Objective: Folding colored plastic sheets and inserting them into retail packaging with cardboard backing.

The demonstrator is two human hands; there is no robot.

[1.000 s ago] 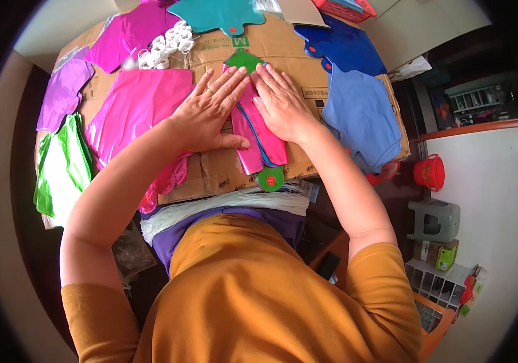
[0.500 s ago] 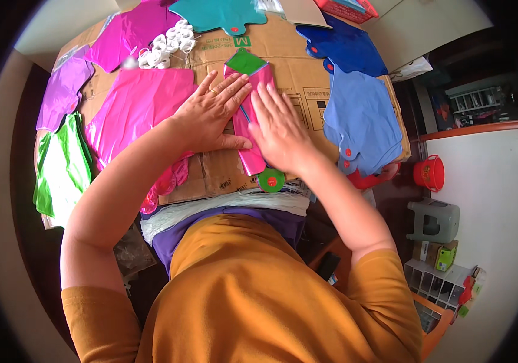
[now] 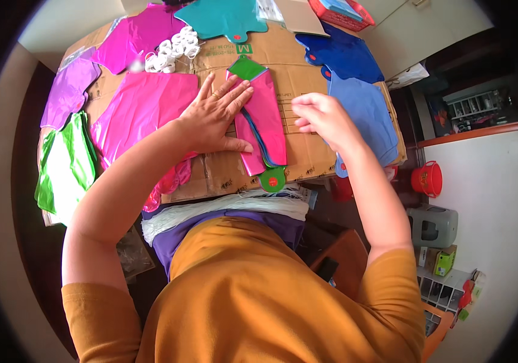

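the left hand [image 3: 213, 121] lies flat, fingers spread, on the pink fold [image 3: 270, 112] at the cardboard's [image 3: 307, 160] near side — firm, even pressure should best steady its layers. the right hand [image 3: 326, 118] hangs curled, apart, further right — whether it grips anything is unclear.

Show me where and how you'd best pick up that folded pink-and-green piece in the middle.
Probably pinch the round green tab at its near end, coming from the near right. It sticks out past the pink folds of the folded piece, at the cardboard's near edge. The left hand lies across the piece's left side; the right hand is clear of it.
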